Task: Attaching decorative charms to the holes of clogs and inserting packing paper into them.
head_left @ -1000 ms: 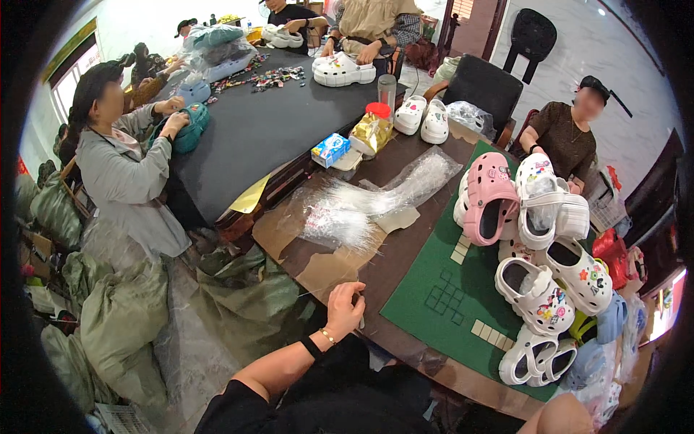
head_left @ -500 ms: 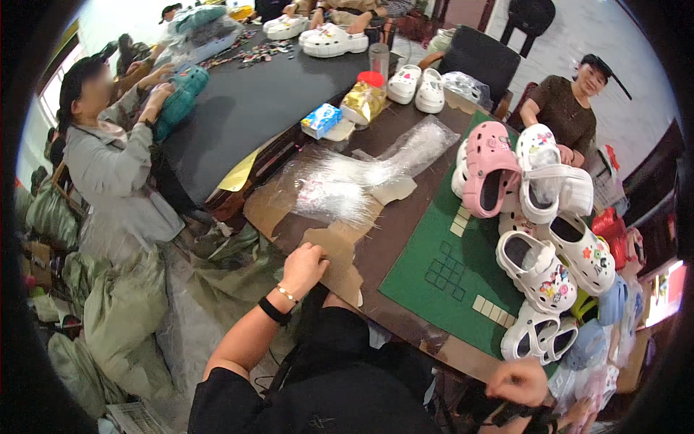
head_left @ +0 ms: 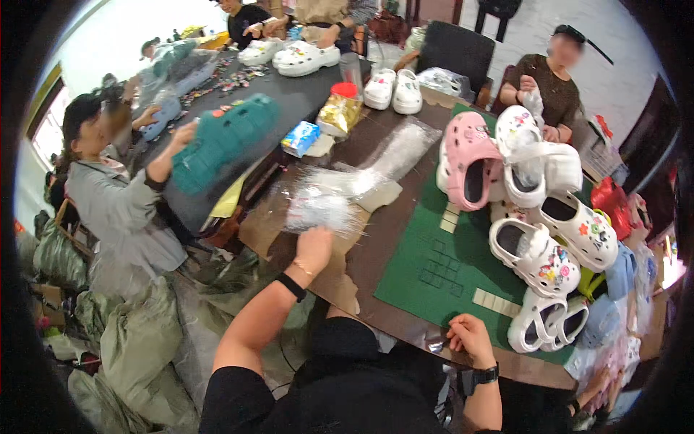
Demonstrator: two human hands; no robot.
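Moved since the earlier frame: the left hand, from the torn cardboard in the lower middle up to the near end of the strand bundle; the right hand, inward to the table's near edge. Teal clogs, upper left, are now held out further over the dark table by a co-worker in grey.

Strand bundle: located at the centre of the frame, white and very fine, fanned toward the left hand; a clear plastic sleeve is stretched from it toward the upper right. Left-hand fingertips are masked by the hand itself; whether strands are pinched cannot be told. Hands are well apart. Right-hand fingers are loosely curled beside the lower edge of the green mat; nothing is clearly seen in them.

Handling, judged: strands are best parted at the fanned near end and taken with thumb and fingertip, so that neighbours are not dragged along. The sleeve is better steadied by the free hand, since it is likely to slide.

Outward: cream tiles are laid on the mat; white clogs and a pink clog are heaped at its right. A red-lidded jar and a blue packet are set beyond the bundle.
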